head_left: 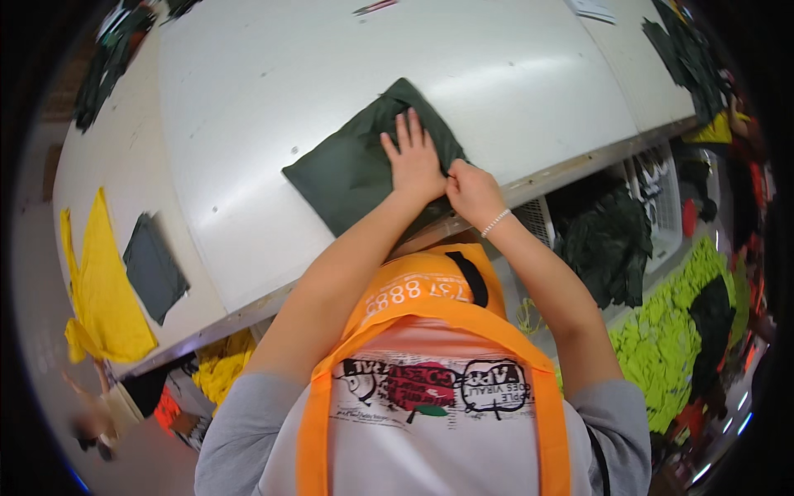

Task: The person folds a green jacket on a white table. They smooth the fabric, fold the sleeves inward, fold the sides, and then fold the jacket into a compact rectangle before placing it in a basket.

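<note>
A dark green piece of folded fabric [343,169] lies on the white table, close to its front edge. My left hand [413,161] is flat on the fabric with its fingers spread. Just right of it, my right hand [475,194] is closed at the fabric's right edge, pinching it. The right fingertips are partly hidden behind the knuckles. Part of the fabric's near side is covered by my left forearm.
A yellow fabric piece [106,285] and a folded dark grey piece [155,269] lie on the table [248,99] at left. Red-handled snips [376,7] lie at the far edge. Below right are crates holding dark fabric [608,244] and a lime-green fabric heap [662,355].
</note>
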A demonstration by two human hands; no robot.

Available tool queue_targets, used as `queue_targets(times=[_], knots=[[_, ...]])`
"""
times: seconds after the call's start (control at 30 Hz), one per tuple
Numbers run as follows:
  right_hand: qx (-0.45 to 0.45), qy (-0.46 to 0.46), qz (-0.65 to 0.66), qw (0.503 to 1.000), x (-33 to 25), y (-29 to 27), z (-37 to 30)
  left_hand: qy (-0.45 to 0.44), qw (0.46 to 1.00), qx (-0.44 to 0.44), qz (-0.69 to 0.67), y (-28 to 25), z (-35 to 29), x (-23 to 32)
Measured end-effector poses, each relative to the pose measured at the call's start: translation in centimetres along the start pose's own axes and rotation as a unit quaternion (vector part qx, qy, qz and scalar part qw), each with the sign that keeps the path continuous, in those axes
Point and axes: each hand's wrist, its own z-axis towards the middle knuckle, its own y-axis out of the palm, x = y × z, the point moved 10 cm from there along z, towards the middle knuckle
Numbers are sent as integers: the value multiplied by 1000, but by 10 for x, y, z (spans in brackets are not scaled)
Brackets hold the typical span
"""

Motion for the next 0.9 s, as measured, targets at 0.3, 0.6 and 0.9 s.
queue_targets(times=[0.3, 0.6, 0.9], knots=[[69, -36, -152, 985, -11, 5, 56, 61, 992, 107, 1, -70, 2, -61], [-91, -127, -213, 965, -49, 61, 80, 73, 994, 27, -73, -26, 8, -78], [-117, -93, -39, 988, -30, 78, 163, -61, 986, -22, -155, -17, 53, -125]])
